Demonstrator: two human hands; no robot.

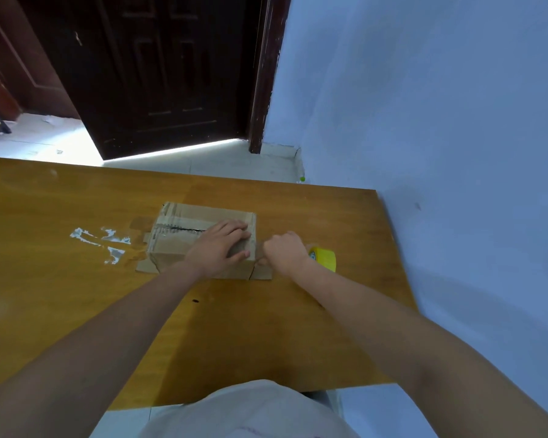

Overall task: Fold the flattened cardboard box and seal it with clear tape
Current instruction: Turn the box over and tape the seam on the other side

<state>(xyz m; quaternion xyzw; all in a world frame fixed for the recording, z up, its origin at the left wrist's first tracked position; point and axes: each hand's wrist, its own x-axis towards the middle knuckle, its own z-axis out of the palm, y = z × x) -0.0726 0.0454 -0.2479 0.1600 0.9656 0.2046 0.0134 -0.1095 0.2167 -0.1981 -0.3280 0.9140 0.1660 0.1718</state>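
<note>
Both hands work: left hand (221, 246) presses cardboard box (184, 229), right hand (285, 252) grips tape roll (325, 259).

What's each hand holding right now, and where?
Right hand grips the yellow tape roll at its near side. Left hand presses flat on the box top.

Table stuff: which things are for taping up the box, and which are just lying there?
For the job:
- cardboard box, pressed flat under the left hand
- yellow tape roll, gripped by the right hand

Just lying about:
- shiny tape scraps stuck on the table, left of the box
- dark door behind the table
</note>
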